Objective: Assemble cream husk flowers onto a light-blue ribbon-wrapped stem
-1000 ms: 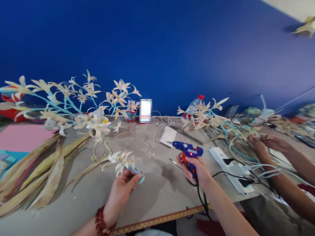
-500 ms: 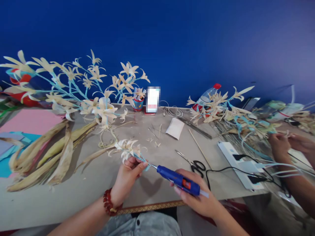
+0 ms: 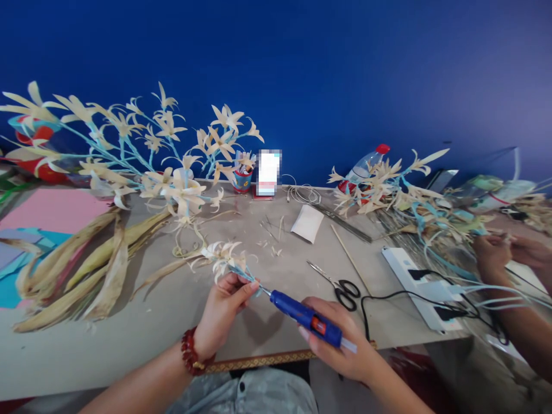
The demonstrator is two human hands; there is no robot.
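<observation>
My left hand (image 3: 227, 305), with a red bead bracelet (image 3: 190, 352) at the wrist, pinches the blue-wrapped stem of a small spray of pale flowers (image 3: 222, 256). The blossoms point up and to the left. My right hand (image 3: 338, 345) is wrapped round a blue glue gun (image 3: 302, 315). Its metal tip lies close by the stem at my left fingertips; whether they touch cannot be made out. A clear glue stick (image 3: 348, 345) sticks out of the gun's rear end.
Scissors (image 3: 332, 282), a thin stick (image 3: 349, 259), a white packet (image 3: 307, 223) and a power strip (image 3: 418, 293) lie rightward. Dried husks (image 3: 99, 264) and large flower branches (image 3: 146, 149) are at left. Another person's hands (image 3: 495, 253) work at far right.
The glue gun and my right hand have shifted slightly left, bringing the tip nearer my left fingertips. My left hand has hardly moved and still pinches the stem.
</observation>
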